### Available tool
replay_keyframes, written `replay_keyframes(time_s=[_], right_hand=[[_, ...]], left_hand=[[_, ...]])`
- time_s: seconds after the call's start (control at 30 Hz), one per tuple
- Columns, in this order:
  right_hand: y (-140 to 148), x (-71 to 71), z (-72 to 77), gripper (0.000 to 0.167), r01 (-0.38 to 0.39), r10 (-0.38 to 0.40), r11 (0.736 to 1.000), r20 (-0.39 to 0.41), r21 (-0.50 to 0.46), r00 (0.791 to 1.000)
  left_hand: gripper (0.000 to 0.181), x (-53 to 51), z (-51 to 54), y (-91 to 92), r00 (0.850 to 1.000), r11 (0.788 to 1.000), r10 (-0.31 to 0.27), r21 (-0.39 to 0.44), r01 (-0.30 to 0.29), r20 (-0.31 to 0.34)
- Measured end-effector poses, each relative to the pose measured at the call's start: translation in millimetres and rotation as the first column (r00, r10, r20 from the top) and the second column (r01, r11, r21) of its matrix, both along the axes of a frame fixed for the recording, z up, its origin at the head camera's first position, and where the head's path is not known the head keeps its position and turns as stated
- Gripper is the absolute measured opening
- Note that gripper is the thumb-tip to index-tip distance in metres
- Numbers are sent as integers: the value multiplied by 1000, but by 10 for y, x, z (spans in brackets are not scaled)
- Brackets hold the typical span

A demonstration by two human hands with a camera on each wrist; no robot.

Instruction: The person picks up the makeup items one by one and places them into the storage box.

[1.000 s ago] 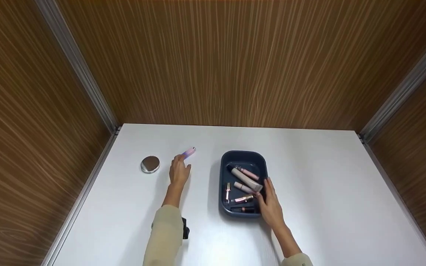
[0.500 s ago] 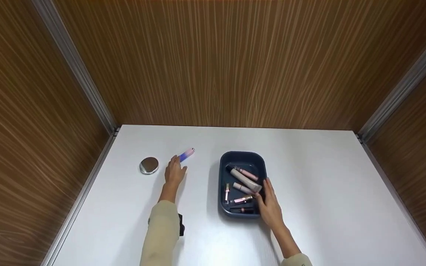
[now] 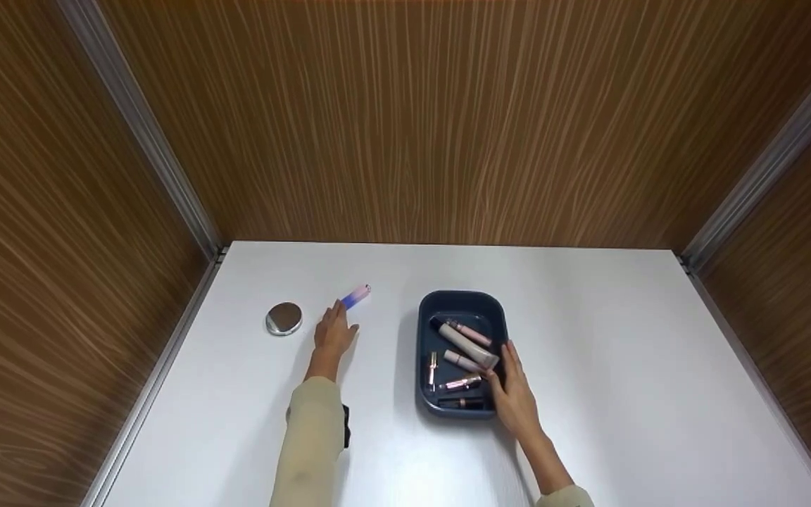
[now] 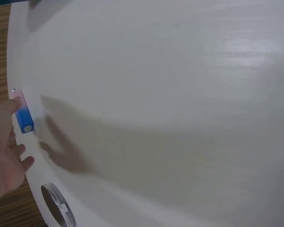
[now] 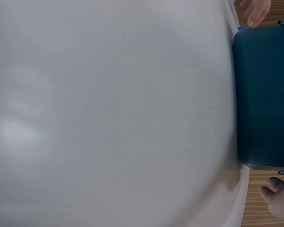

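Note:
My left hand (image 3: 334,332) rests over the table with fingers extended, at the lower end of a small pink-to-blue stick (image 3: 357,296). In the left wrist view the thumb reaches the pink part of that stick (image 4: 22,112); the other fingers are loosely bent beside it. At the right side of a dark blue plastic box (image 3: 463,301), my right hand (image 3: 516,399) holds the wall, thumb over the rim and fingers along the outside. Inside lie a grey squeeze tube (image 3: 467,343), a pink lip gloss (image 3: 472,332), a whitish tube (image 3: 462,361) and several lipsticks (image 3: 462,383).
A round compact mirror (image 3: 284,319) lies left of my left hand on the white table (image 3: 617,366). Wood-grain panels (image 3: 405,141) stand behind the table and on both sides.
My left hand has shifted slightly left, so more of the pink-to-blue stick shows. The right hand keeps its hold on the box. The view has tilted a little.

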State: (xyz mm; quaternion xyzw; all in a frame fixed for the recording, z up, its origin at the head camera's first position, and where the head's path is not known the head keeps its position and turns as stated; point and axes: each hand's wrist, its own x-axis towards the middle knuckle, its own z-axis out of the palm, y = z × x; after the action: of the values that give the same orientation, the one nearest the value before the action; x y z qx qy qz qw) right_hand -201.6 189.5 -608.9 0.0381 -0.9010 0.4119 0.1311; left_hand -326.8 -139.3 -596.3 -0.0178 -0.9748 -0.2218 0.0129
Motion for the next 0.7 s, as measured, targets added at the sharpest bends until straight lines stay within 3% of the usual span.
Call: replay_keyframes(time_s=[0.17, 0.33, 0.7], right_hand=[[-8, 10, -21, 54, 9, -9, 1000, -15, -2, 1000], [-12, 5, -21, 53, 8, -8, 1000, -38, 3, 999], [-11, 13, 1, 55, -17, 17, 1000, -7, 13, 1000]], left_hand=[[60, -17, -25, -27, 998, 998, -6, -54, 9, 59], [61, -49, -5, -49, 997, 997, -17, -73, 23, 76], [61, -74, 63, -35, 993, 998, -17, -63, 25, 119]])
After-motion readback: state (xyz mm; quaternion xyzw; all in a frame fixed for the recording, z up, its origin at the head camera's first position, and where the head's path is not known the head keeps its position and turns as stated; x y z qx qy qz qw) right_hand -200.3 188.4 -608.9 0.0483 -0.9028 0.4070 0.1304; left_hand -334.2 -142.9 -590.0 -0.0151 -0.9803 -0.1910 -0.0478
